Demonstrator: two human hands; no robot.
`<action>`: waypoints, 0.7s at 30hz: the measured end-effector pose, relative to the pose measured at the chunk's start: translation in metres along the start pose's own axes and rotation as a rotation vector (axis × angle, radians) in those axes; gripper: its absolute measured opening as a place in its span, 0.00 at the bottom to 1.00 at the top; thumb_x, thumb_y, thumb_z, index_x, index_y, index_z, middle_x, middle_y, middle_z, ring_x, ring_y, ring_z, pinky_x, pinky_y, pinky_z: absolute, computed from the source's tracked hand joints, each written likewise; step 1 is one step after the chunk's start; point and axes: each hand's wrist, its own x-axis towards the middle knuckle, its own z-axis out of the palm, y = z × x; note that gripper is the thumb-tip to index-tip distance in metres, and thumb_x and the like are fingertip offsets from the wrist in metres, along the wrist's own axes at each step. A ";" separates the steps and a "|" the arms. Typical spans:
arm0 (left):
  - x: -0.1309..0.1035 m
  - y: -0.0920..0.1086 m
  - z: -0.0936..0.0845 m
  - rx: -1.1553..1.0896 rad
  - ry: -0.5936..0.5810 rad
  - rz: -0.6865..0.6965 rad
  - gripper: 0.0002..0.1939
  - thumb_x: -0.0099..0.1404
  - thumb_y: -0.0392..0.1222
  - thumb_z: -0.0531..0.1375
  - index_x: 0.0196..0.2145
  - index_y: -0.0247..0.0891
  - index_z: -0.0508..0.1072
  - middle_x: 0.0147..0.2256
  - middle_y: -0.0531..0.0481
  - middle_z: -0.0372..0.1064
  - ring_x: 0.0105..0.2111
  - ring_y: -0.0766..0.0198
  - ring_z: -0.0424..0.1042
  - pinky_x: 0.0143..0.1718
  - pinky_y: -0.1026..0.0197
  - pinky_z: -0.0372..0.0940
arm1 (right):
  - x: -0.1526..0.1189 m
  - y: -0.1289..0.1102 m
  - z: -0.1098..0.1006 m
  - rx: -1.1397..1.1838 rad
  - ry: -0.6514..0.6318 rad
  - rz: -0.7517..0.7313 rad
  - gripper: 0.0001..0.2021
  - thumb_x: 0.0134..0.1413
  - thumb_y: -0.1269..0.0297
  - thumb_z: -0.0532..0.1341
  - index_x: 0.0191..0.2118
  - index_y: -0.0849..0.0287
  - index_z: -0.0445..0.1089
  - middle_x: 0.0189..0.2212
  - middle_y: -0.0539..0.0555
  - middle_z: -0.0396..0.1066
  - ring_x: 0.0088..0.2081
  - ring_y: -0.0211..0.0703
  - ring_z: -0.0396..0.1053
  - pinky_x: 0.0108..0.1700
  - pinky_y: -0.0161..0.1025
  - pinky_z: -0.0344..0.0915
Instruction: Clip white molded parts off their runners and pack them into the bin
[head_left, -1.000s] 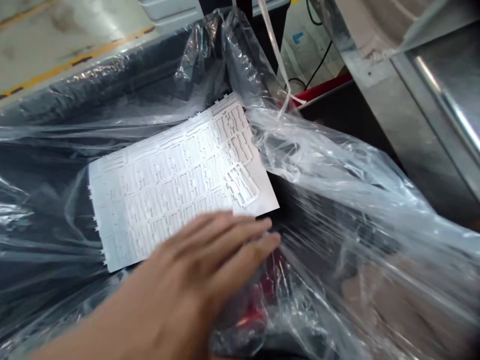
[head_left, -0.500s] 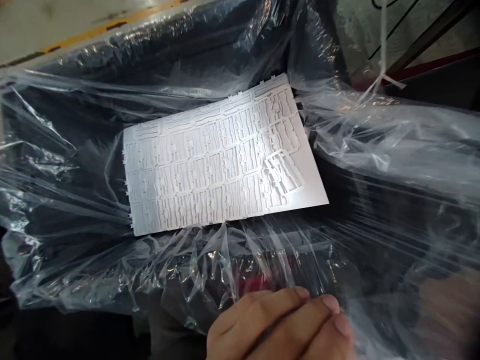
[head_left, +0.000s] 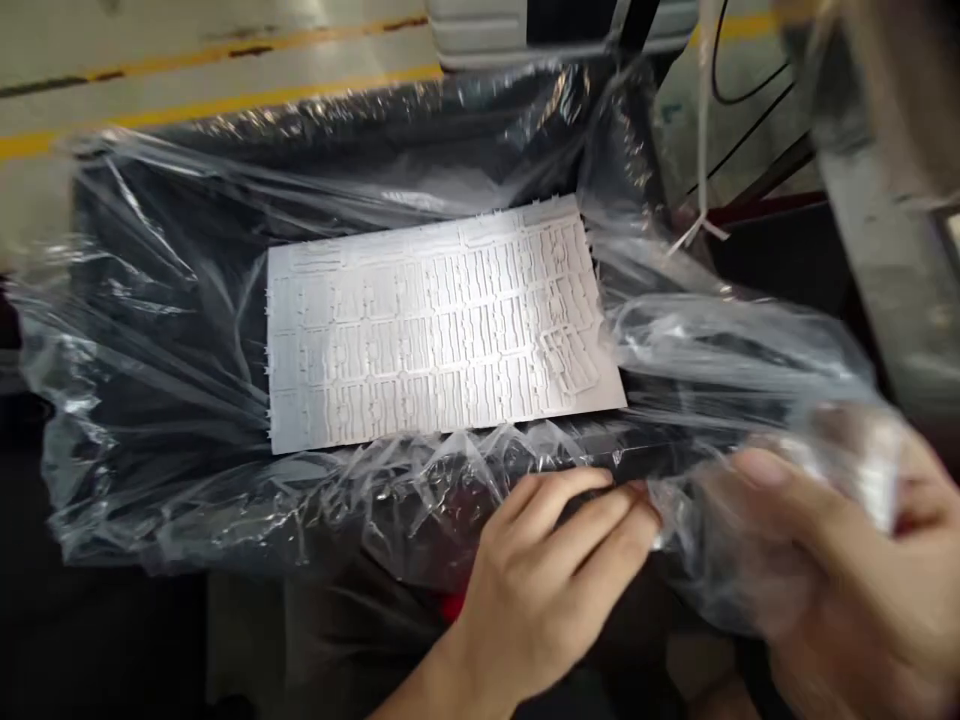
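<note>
A white sheet (head_left: 442, 330) with rows of cut or raised shapes lies in a dark bin (head_left: 172, 300) lined with clear plastic film (head_left: 217, 510). One small loose frame-like piece rests on the sheet's right part. My left hand (head_left: 555, 570) lies over the near rim, its fingers curled together on the film just below the sheet's near edge. At the right, my right hand (head_left: 862, 540) is closed on the bunched film, thumb on top, slightly blurred.
A white tie (head_left: 703, 215) hangs behind the bin's right corner, near thin black cables. Beyond the far rim are a floor with yellow lines (head_left: 217, 105) and a grey case (head_left: 480, 35). A blurred grey shape stands at the upper right.
The view has shifted, showing more of the bin and floor. My right hand has come clearly into view with film in its grasp. My left hand remains at the near rim.
</note>
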 end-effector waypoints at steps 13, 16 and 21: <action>0.065 -0.047 -0.044 0.366 -0.387 -0.132 0.20 0.84 0.42 0.53 0.66 0.32 0.71 0.68 0.36 0.69 0.66 0.47 0.69 0.65 0.43 0.70 | -0.004 0.037 0.004 -0.456 0.095 -0.298 0.19 0.68 0.43 0.64 0.44 0.54 0.65 0.32 0.48 0.70 0.31 0.43 0.67 0.35 0.38 0.63; 0.104 -0.090 -0.029 0.407 -0.498 -0.023 0.15 0.79 0.39 0.62 0.58 0.30 0.76 0.58 0.36 0.76 0.59 0.48 0.76 0.59 0.45 0.73 | -0.017 0.042 0.000 -0.521 0.120 -0.319 0.21 0.67 0.43 0.63 0.52 0.55 0.66 0.32 0.51 0.71 0.32 0.49 0.70 0.38 0.43 0.64; 0.130 -0.138 0.020 0.430 -0.599 0.214 0.36 0.74 0.60 0.68 0.69 0.36 0.71 0.72 0.35 0.64 0.70 0.42 0.65 0.70 0.36 0.62 | -0.033 0.030 0.008 -0.819 0.284 -0.674 0.29 0.73 0.41 0.58 0.64 0.59 0.67 0.52 0.68 0.70 0.52 0.67 0.69 0.53 0.61 0.68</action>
